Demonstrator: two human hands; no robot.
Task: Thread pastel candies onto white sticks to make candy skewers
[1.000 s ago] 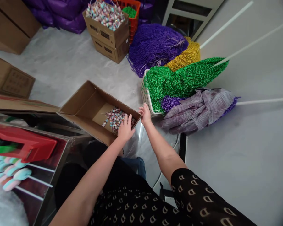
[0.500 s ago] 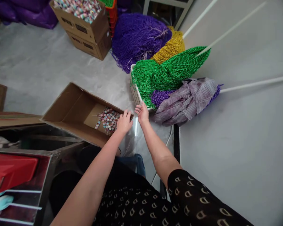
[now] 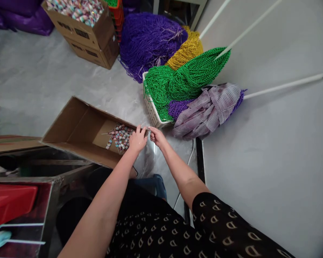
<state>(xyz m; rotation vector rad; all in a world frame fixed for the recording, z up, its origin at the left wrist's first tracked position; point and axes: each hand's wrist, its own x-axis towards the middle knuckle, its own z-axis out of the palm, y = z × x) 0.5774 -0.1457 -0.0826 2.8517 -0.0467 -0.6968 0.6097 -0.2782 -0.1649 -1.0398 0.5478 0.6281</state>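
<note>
An open cardboard box (image 3: 78,123) lies tilted at my knees, with a small heap of wrapped lollipops (image 3: 120,136) near its right end. My left hand (image 3: 137,140) grips the end wall of this box, its fingers bent over the rim beside the lollipops. At the box's far right corner, my right hand (image 3: 157,137) is closed in a pinch, thumb and fingers together on the cardboard. The fingertips of both hands almost meet there. How far the right fingers reach behind the wall is hidden.
Beyond the hands, a white basket (image 3: 153,111) holds green bead strands (image 3: 187,80). Purple strands (image 3: 150,41), gold strands (image 3: 185,50) and a greyish cloth (image 3: 210,113) lie around it. Stacked cartons (image 3: 86,43) stand farther back. A blue stool (image 3: 159,186) is below, a metal-framed table (image 3: 50,200) at left.
My right hand has come down and left from the basket's edge to the box corner, and its fingers have closed. My left hand stays at the box rim. The view has shifted slightly.
</note>
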